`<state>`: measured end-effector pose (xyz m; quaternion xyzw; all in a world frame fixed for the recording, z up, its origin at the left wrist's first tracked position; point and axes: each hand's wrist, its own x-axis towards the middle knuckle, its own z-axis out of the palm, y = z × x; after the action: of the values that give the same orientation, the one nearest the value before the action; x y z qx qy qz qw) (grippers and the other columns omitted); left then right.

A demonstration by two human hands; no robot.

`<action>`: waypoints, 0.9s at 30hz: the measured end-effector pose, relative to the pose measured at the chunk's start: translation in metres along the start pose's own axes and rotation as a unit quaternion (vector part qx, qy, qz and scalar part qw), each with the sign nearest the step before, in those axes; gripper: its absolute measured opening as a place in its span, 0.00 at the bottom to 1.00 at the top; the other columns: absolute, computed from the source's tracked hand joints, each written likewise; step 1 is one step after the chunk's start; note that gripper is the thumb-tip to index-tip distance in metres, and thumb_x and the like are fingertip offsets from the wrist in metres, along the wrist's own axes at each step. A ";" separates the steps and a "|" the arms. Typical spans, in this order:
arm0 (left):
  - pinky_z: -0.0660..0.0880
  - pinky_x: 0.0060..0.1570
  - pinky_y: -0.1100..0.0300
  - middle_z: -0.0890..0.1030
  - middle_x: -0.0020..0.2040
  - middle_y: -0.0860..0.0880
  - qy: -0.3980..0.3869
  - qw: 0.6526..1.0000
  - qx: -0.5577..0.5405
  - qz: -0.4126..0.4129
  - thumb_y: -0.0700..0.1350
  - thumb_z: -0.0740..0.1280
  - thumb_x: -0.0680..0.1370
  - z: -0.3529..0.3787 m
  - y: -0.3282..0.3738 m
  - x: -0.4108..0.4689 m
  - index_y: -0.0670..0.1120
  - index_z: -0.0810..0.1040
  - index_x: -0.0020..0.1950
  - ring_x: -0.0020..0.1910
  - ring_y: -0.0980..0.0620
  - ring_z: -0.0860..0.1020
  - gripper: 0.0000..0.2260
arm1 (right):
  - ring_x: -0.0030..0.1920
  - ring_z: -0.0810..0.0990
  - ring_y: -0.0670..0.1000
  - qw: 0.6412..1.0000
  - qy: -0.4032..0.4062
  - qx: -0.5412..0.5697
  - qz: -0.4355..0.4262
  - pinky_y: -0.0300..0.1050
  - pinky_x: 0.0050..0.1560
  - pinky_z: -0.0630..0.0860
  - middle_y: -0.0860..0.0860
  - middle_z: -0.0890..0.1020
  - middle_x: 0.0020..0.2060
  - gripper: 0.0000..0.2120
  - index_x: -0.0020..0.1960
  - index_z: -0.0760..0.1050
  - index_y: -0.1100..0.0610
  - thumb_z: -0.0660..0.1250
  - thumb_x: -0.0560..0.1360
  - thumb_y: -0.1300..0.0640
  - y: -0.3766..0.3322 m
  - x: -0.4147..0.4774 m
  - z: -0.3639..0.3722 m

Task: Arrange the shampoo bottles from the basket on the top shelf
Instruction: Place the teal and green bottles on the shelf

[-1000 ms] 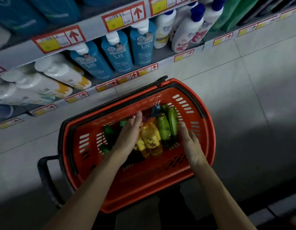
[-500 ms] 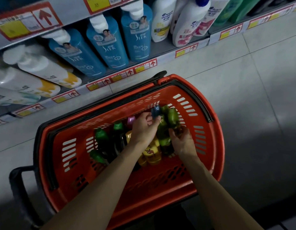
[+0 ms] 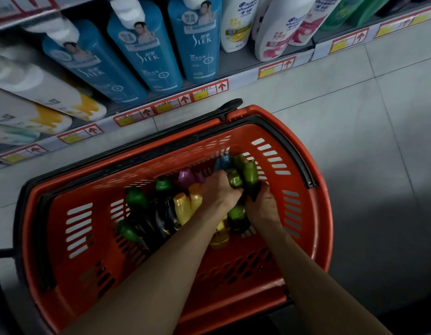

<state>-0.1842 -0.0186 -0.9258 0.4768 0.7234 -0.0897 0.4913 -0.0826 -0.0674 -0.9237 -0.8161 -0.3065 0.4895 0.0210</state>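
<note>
An orange basket point(image 3: 71, 238) stands on the floor, filled with several small shampoo bottles. Dark bottles with green caps point(image 3: 137, 199) lie at its left, yellow ones point(image 3: 183, 207) in the middle, a purple cap point(image 3: 185, 178) and a blue bottle point(image 3: 224, 162) toward the back. My left hand point(image 3: 219, 191) is deep in the basket, fingers curled round an olive-green bottle point(image 3: 235, 180). Beside it my right hand point(image 3: 265, 207) grips a dark bottle with a green cap point(image 3: 250, 176). Both hands touch each other over the pile.
Behind the basket runs a low shelf point(image 3: 241, 66) with tall blue Slek bottles point(image 3: 146, 56), white pump bottles point(image 3: 279, 27) and yellow-and-white bottles point(image 3: 47, 93). Red-and-yellow price tags point(image 3: 209, 89) line its edge. Grey floor tiles point(image 3: 366, 117) stretch to the right. The top shelf is out of view.
The view has dipped and closed in on the basket. Both hands have gone from lying open on the bottles to closing their fingers around green bottles at the basket's back right.
</note>
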 end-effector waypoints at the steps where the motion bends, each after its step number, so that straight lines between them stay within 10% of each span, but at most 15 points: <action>1: 0.79 0.55 0.54 0.83 0.56 0.45 -0.008 1.000 0.005 -0.008 0.48 0.76 0.72 0.002 0.000 0.001 0.44 0.80 0.59 0.55 0.46 0.81 0.18 | 0.69 0.72 0.61 1.000 0.001 -0.001 -0.004 0.57 0.69 0.68 0.62 0.72 0.69 0.25 0.75 0.60 0.62 0.62 0.80 0.60 0.002 0.000 0.000; 17: 0.79 0.47 0.64 0.86 0.47 0.55 -0.021 0.975 -0.198 0.099 0.47 0.77 0.73 -0.060 -0.029 -0.065 0.50 0.83 0.56 0.45 0.60 0.84 0.13 | 0.62 0.78 0.55 0.972 -0.056 0.189 -0.126 0.58 0.62 0.77 0.55 0.79 0.61 0.25 0.73 0.67 0.54 0.68 0.77 0.56 -0.014 -0.063 -0.036; 21: 0.79 0.46 0.66 0.87 0.49 0.56 -0.091 0.950 -0.276 0.117 0.50 0.75 0.75 -0.106 -0.019 -0.109 0.52 0.82 0.57 0.48 0.57 0.85 0.12 | 0.59 0.80 0.46 0.952 -0.070 0.267 -0.134 0.42 0.53 0.80 0.42 0.81 0.58 0.27 0.71 0.70 0.45 0.67 0.73 0.46 -0.033 -0.110 -0.060; 24: 0.75 0.33 0.73 0.86 0.46 0.61 -0.110 0.939 -0.294 0.140 0.56 0.72 0.74 -0.141 -0.002 -0.145 0.64 0.83 0.51 0.42 0.61 0.85 0.06 | 0.67 0.76 0.47 0.921 -0.103 0.367 -0.078 0.54 0.67 0.73 0.44 0.78 0.67 0.30 0.72 0.70 0.42 0.59 0.74 0.30 -0.046 -0.143 -0.076; 27: 0.75 0.30 0.72 0.86 0.47 0.60 -0.132 0.933 -0.293 0.163 0.57 0.71 0.74 -0.174 0.016 -0.174 0.67 0.82 0.50 0.41 0.61 0.85 0.06 | 0.62 0.81 0.54 0.875 -0.155 0.456 -0.041 0.54 0.61 0.78 0.52 0.82 0.61 0.36 0.67 0.76 0.48 0.52 0.73 0.25 -0.061 -0.174 -0.093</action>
<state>-0.2692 -0.0106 -0.6951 0.4065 0.5585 0.1452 0.7083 -0.0939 -0.0842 -0.7182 -0.6167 -0.0812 0.6936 0.3634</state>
